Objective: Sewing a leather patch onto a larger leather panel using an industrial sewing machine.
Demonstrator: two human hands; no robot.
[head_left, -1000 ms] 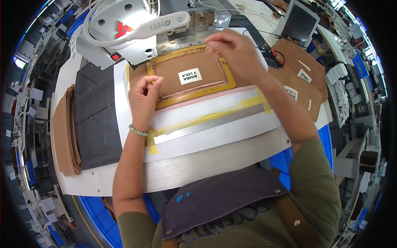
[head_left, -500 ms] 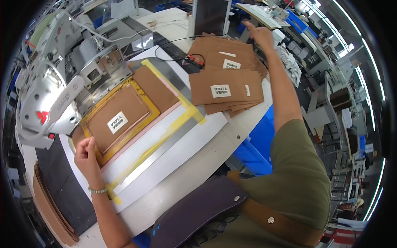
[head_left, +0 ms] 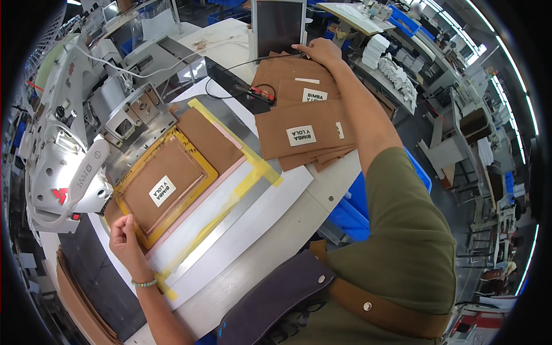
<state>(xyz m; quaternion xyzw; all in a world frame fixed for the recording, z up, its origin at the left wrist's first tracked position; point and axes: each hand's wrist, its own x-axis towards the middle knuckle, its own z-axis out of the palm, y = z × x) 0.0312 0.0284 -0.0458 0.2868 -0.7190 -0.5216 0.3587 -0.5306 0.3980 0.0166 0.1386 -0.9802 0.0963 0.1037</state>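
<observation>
My left hand [head_left: 127, 244], a beaded bracelet at its wrist, is closed beside the lower left corner of a yellow frame [head_left: 211, 164]. Its curled fingers hide whatever may be in them. Inside the frame lies a flat brown panel [head_left: 141, 200] with a white printed label [head_left: 163, 191]. My right arm stretches over a pile of brown panels [head_left: 276, 129], several with white labels. At its end my right hand [head_left: 323, 52] reaches with extended fingers to the lower right edge of a small screen [head_left: 280, 26]. Nothing shows in its grasp.
A white sewing machine [head_left: 86, 167] stands at the left, its metal clamp over the frame's far side. A black cable with a red part [head_left: 261, 93] crosses the table. More brown sheets [head_left: 80, 299] are stacked at lower left. Below the table's right edge sits a blue crate [head_left: 353, 210].
My right hand has moved left from beyond the pile to the screen's lower edge. My left hand stays closed by the frame's corner. The view has shifted slightly.
</observation>
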